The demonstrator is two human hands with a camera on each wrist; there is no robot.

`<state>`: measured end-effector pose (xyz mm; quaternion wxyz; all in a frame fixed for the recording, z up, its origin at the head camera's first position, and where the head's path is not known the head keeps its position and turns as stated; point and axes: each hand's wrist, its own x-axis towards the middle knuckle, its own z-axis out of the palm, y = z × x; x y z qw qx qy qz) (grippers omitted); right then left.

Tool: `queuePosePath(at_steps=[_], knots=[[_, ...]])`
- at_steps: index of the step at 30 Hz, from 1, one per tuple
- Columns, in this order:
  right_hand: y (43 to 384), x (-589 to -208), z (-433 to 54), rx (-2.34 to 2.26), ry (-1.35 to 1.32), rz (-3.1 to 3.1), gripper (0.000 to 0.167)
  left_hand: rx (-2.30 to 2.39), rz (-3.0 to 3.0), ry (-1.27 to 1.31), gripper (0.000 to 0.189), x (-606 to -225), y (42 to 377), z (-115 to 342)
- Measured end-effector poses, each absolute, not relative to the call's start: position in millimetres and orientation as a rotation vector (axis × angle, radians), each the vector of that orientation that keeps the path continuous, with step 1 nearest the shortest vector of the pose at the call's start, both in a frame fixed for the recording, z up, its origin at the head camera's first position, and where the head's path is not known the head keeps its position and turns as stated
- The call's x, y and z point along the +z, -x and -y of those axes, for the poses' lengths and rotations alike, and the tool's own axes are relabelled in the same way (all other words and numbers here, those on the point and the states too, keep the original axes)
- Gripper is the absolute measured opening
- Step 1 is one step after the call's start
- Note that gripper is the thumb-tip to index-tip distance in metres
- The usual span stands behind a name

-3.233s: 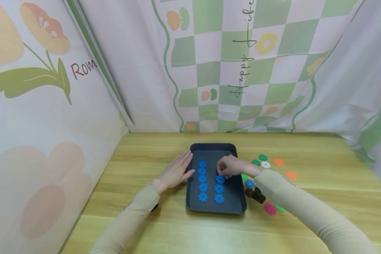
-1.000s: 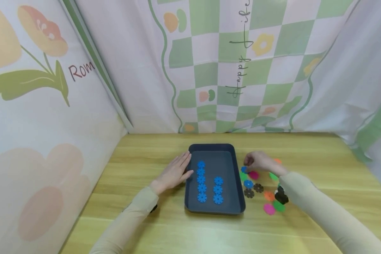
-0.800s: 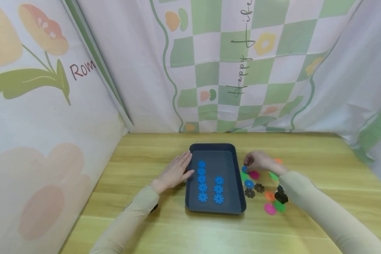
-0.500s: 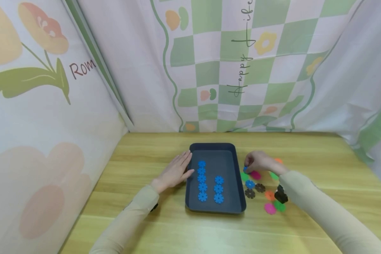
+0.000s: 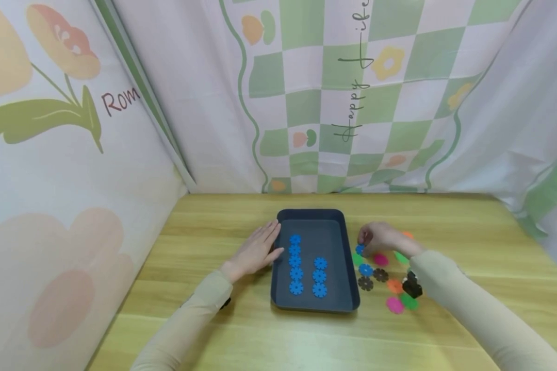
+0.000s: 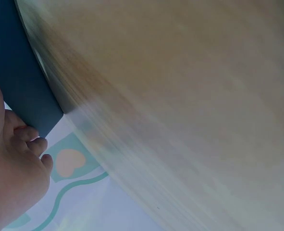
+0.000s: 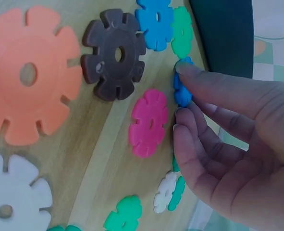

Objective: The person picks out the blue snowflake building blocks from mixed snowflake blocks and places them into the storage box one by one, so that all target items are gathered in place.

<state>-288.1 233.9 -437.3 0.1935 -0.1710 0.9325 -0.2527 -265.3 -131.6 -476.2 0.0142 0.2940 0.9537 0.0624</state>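
A dark grey tray holds two columns of blue snowflake discs: a longer left column and a shorter right column. My left hand lies with extended fingers against the tray's left rim; in the left wrist view, its curved fingertips meet the tray wall. Just right of the tray, my right hand pinches a blue snowflake disc between thumb and fingers, low over the table. A pink disc lies flat beneath that hand, and a light green disc sits close to the pinched one.
Loose snowflake discs spread over the wooden table right of the tray: another blue disc, brown discs, an orange disc, a magenta disc and a white disc. A printed curtain hangs behind.
My right hand has left the tray's right column for the loose discs and taken hold of a blue one. The pink disc there has slid slightly rightward. My left hand stays put.
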Motion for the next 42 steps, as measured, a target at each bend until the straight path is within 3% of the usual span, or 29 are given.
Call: queuePosePath(at_steps=[6,14,27,34,42], knots=[[288.5,-438.0,-234.8,-0.729,0.488,-2.593,0.023,0.182,-2.968,-0.919,0.071,-475.8,264.5,131.9],[294.8,-422.7,-232.3,-0.803,0.617,-2.635,0.006,0.193,-2.977,-0.913,0.071,-476.1,264.8,133.4],[300.4,-383.4,-193.1,-0.757,0.728,-2.786,0.006,0.186,-2.972,-0.908,0.071,-475.1,264.5,134.8],[300.4,-393.9,-162.8,-0.683,0.916,-2.644,0.006,0.171,-2.97,-0.907,0.071,-474.5,263.6,133.9],[303.2,-409.4,-147.4,-0.612,0.829,-2.566,0.008,0.173,-2.966,-0.908,0.072,-477.4,266.0,133.0]])
